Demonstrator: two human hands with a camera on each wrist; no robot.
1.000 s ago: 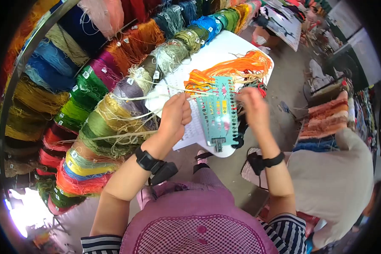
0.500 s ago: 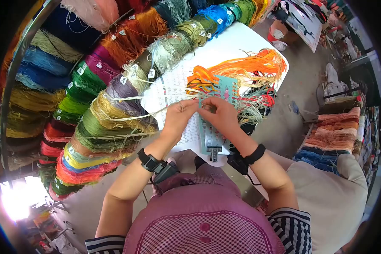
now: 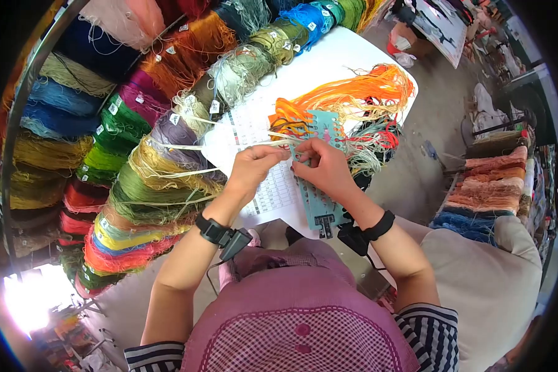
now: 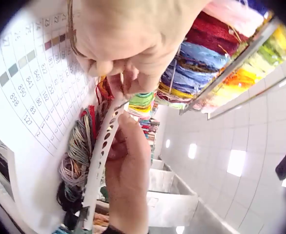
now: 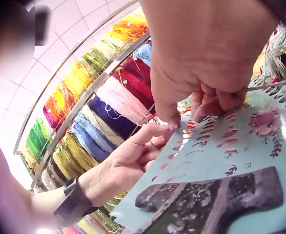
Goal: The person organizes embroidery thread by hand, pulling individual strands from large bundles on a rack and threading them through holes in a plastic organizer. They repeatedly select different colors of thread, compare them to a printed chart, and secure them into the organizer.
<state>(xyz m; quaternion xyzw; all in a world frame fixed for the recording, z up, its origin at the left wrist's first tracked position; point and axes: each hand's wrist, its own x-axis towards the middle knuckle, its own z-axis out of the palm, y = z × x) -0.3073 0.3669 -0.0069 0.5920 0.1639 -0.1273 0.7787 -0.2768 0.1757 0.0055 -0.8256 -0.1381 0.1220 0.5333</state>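
Note:
A light teal punched thread card [image 3: 316, 198] with printed flowers and rows of edge holes lies under the hands, a black clip at its near end. My left hand [image 3: 249, 173] pinches pale thread [image 3: 254, 146] at the card's left edge, thumb against forefinger. Over the card, my right hand [image 3: 326, 170] has its fingers curled around a pale strand that crosses the card in the right wrist view. Its fingertips are right beside those of the left hand [image 5: 126, 163]. Orange thread [image 3: 353, 87] is looped through holes at the card's far left and trails right.
Racks of colourful labelled skeins [image 3: 149, 161] stand close on the left, pale strands stretching from them to the hands. Printed number sheets [image 3: 273, 195] cover part of the white table [image 3: 335, 56]. A person in beige [image 3: 477, 273] is close on the right.
My right hand has come in from the card's right edge to meet the left at its left edge. Over the last half second, both hands stay there with fingertips working closely.

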